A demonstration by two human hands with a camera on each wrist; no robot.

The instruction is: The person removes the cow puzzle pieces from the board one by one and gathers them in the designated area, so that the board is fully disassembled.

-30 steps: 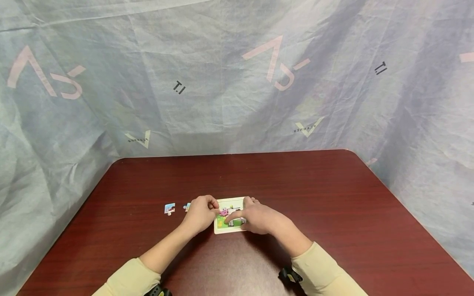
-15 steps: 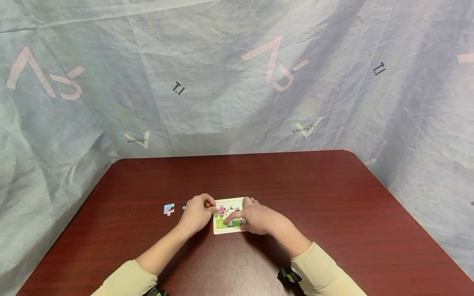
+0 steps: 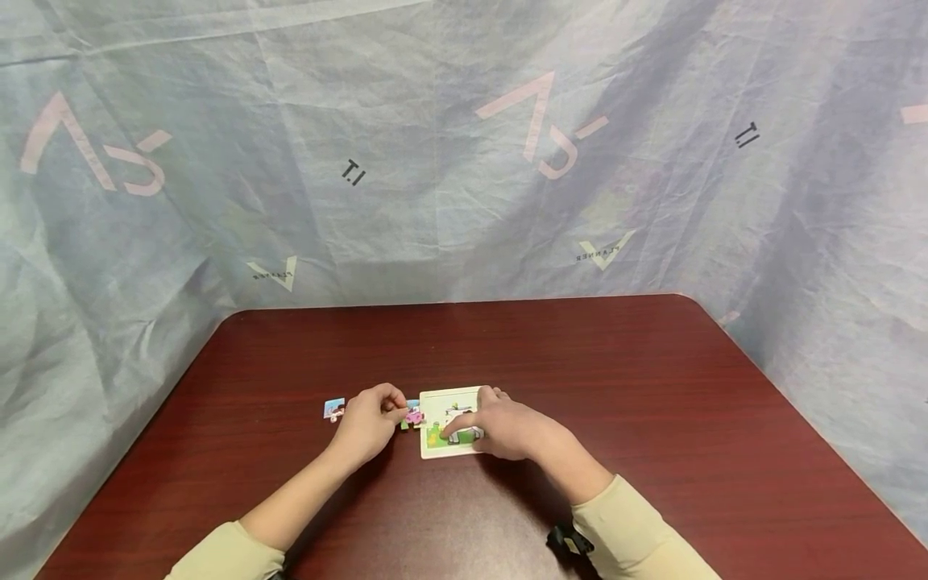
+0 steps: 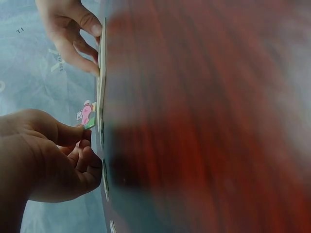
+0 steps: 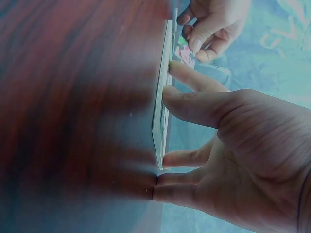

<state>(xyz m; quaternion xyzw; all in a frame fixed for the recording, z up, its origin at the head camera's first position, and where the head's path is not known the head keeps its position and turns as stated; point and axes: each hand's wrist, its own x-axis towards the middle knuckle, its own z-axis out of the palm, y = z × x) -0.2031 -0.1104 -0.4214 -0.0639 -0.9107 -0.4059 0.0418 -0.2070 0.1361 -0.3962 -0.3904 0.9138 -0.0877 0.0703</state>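
Observation:
My left hand (image 3: 370, 423) pinches a small puzzle piece (image 4: 86, 114) with a pink figure and a green patch between thumb and fingertips. It is held tilted just off the left edge of the puzzle board (image 3: 453, 453), apart from the table. The board has a pale frame and a picture with green ground and a white animal, partly covered by my right hand (image 3: 515, 427). In the right wrist view, that hand's thumb and forefinger press on top of the board, its other fingers reaching the far edge and the table.
A blue-topped puzzle piece (image 3: 333, 407) lies left of my left hand. In the left wrist view another flat piece (image 4: 106, 182) lies on the table beneath that hand. The dark red table (image 3: 616, 362) extends to a printed grey cloth (image 3: 435, 161) behind.
My left hand has moved left from the board, carrying the pink-figured puzzle piece off its surface. My right hand stays in place on the board.

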